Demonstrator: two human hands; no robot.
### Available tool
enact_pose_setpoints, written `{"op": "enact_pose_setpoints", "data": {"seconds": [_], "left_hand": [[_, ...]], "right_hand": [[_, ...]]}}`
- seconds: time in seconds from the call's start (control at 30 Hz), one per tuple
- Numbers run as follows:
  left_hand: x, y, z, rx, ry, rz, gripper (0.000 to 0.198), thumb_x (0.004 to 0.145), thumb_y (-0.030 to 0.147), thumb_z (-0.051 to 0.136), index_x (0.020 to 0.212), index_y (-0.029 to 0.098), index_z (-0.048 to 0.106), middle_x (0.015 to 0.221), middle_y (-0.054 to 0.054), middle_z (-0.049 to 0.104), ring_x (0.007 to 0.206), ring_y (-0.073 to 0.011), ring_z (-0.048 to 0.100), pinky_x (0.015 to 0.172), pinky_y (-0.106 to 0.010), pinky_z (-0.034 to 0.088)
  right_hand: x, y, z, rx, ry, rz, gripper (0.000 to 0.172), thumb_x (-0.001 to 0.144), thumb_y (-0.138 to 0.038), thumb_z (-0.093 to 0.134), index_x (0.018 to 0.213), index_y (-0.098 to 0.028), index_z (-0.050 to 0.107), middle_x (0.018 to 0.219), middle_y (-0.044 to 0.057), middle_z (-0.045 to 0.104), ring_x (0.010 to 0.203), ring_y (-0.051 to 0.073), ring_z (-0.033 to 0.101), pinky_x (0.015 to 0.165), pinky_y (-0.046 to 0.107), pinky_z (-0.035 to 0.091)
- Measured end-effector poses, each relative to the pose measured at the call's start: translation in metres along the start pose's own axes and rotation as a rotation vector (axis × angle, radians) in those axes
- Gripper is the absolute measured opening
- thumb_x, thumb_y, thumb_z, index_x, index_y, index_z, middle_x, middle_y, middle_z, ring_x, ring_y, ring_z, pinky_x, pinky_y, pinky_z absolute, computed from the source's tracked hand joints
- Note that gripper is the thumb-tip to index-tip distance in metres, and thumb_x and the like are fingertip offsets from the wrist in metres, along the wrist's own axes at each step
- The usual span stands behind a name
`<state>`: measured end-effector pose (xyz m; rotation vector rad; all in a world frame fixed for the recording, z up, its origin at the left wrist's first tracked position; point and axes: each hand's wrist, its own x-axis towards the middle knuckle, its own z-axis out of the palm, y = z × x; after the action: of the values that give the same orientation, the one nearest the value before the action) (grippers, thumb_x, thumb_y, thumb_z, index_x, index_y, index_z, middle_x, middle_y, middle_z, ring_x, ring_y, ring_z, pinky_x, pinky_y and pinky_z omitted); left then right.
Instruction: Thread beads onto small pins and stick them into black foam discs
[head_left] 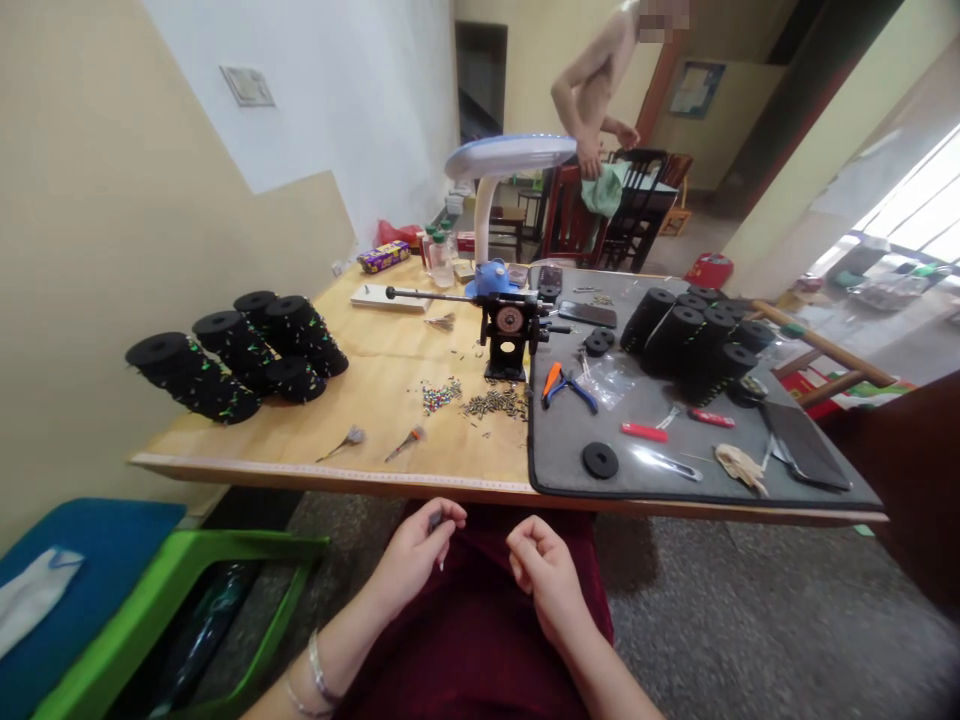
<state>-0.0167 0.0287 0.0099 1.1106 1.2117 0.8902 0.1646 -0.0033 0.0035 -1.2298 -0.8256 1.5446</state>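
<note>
Above my lap, in front of the table edge, both hands are held a short way apart. My left hand [421, 548] has its fingers curled together around something small and dark, with a pale tip showing below; its kind is too small to make out. My right hand [546, 578] is closed, thumb against the bent fingers, and whatever it may pinch is hidden. On the table beyond them lie a brush-like tool with an orange band [407, 442], a similar grey-tufted one [350, 440], a pile of coloured beads [440, 396] and a heap of small dark metallic pieces [495, 403].
A black dial device [510, 335] and a lamp [510, 155] stand mid-table. Black foam spools [225, 365] fill the left; more spools [690, 335] sit right. Pliers [568, 388] and a foam disc [601, 460] lie on the grey mat [555, 470]. A person [600, 90] stands behind.
</note>
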Motion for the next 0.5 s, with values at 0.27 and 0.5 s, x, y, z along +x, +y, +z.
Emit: {"op": "enact_pose_setpoints", "data": {"seconds": [0.27, 0.5], "left_hand": [[-0.007, 0.009, 0.027, -0.069, -0.123, -0.094, 0.029, 0.071, 0.040, 0.069, 0.081, 0.013, 0.064, 0.057, 0.005, 0.047, 0.050, -0.0077, 0.037, 0.047, -0.020, 0.030], [0.003, 0.013, 0.024, -0.091, -0.053, -0.064, 0.028, 0.073, 0.040, 0.067, 0.069, 0.013, 0.061, 0.052, 0.006, 0.041, 0.049, -0.0076, 0.033, 0.046, -0.020, 0.026]], "right_hand": [[-0.001, 0.004, 0.001, -0.238, 0.016, -0.160, 0.028, 0.079, -0.041, 0.061, 0.068, -0.018, 0.051, 0.049, -0.005, 0.050, 0.043, 0.008, 0.040, 0.046, 0.020, 0.031], [-0.005, 0.003, -0.001, -0.468, -0.009, -0.282, 0.019, 0.083, -0.029, 0.056, 0.067, -0.018, 0.055, 0.051, -0.004, 0.053, 0.047, 0.010, 0.049, 0.051, 0.022, 0.037]]}}
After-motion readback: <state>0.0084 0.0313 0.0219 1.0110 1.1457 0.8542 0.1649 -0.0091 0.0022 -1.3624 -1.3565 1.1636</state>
